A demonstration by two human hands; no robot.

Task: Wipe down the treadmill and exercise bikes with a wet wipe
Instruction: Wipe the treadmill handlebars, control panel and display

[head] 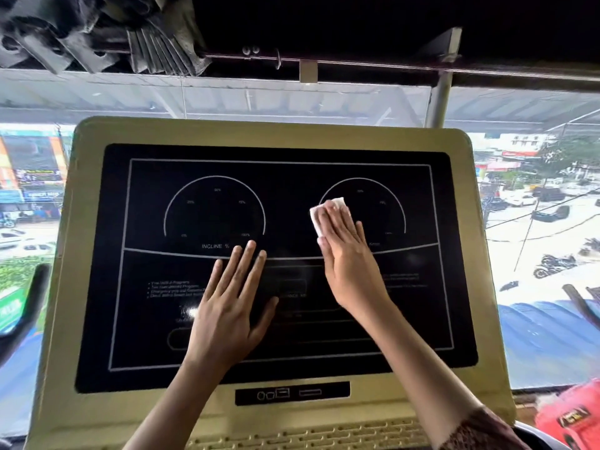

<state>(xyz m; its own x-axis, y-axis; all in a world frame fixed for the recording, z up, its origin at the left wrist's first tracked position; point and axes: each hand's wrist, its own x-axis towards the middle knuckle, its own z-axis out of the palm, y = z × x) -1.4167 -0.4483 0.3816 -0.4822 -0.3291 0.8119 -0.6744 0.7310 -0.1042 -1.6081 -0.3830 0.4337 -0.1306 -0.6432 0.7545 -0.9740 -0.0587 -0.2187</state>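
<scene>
The treadmill console (87, 319) fills the view: a beige frame around a black display panel (406, 319) with two white dial outlines. My right hand (347, 258) lies flat on the panel over the right dial, pressing a folded white wet wipe (328, 209) under its fingers. Only the wipe's upper left part shows beyond my fingertips. My left hand (230, 306) rests flat on the panel's lower middle, fingers spread, holding nothing. No exercise bike is in view.
Behind the console is a large window (535, 238) looking down on a street with cars and a motorbike. A dark beam and rod (373, 64) run overhead with grey cloth bunched at the top left. A red object (571, 414) sits at the lower right.
</scene>
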